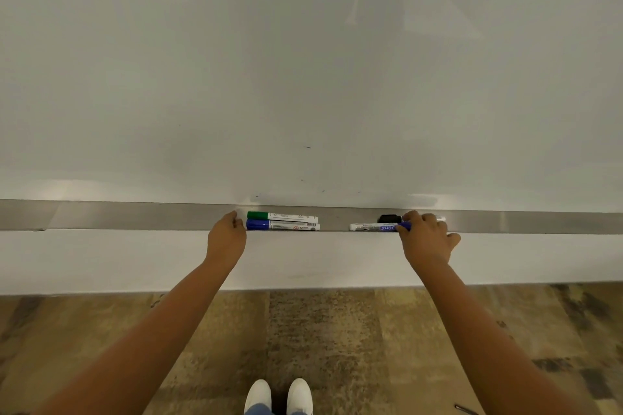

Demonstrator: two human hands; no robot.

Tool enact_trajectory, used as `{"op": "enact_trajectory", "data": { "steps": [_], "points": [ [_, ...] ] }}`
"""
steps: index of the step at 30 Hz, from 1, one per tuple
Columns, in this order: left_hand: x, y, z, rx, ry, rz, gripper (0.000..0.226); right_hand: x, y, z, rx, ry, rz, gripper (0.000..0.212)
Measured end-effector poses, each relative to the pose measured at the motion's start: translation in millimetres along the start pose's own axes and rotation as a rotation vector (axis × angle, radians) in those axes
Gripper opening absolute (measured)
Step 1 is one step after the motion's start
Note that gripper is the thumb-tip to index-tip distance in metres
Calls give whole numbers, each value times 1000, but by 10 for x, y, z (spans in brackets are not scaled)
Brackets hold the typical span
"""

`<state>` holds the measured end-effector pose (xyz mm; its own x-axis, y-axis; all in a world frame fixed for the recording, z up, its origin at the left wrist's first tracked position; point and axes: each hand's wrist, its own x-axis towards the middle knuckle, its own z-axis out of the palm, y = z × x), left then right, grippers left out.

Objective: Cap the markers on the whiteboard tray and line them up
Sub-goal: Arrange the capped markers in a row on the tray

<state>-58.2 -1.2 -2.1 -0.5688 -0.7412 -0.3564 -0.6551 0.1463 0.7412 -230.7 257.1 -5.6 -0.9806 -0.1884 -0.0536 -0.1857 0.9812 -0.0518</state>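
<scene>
A grey metal tray [135, 216] runs along the foot of the whiteboard. On it a green-capped marker [281, 216] lies behind a blue-capped marker [282, 225], parallel and touching. My left hand [226, 239] rests at their capped left ends, fingers curled, holding nothing I can see. Further right lies a second blue marker [374, 227], and my right hand [425, 239] grips its blue-capped right end. Behind it a black-capped marker [389, 218] is mostly hidden by that hand; its white tail [441, 219] shows past the fingers.
The whiteboard [303, 77] fills the upper view, with a few small ink specks near the tray. Below are a white wall strip, a patterned brown floor [337, 347] and my white shoes [278, 396]. A small dark object [465, 409] lies on the floor at right.
</scene>
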Motion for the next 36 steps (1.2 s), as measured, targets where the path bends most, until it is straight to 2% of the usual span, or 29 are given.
{"op": "enact_trajectory", "data": {
  "steps": [3,6,9,12,17,20,22,24,28,32,36],
  "points": [
    [5,-12,6,-2,4,-1,38,-1,-73,-36,88,9,-281,26],
    [1,-18,33,-8,9,-7,39,-31,-211,-35,57,-139,-493,34],
    [-8,-14,50,-22,21,-19,39,-56,-350,-4,-27,-234,-549,38],
    [-3,-17,47,-35,23,-17,39,-43,-436,11,14,-202,-555,33],
    [-9,-23,43,-43,22,-18,39,32,-522,-37,-81,-197,-661,32],
    [-7,-26,43,-46,22,-12,39,70,-522,-81,21,-111,-686,27],
    [-6,-23,44,-47,24,-12,39,55,-520,-136,249,-9,-662,21],
    [-9,-24,47,-47,25,-14,39,17,-538,-234,512,66,-557,20],
    [-16,-10,46,-41,20,-14,39,-66,-516,-376,873,148,-317,31],
    [-1,11,37,-21,5,-15,39,-82,-450,-282,1030,178,-168,32],
    [12,-2,34,-23,2,-1,38,-7,-392,-60,1067,59,7,27]
  ]
}}
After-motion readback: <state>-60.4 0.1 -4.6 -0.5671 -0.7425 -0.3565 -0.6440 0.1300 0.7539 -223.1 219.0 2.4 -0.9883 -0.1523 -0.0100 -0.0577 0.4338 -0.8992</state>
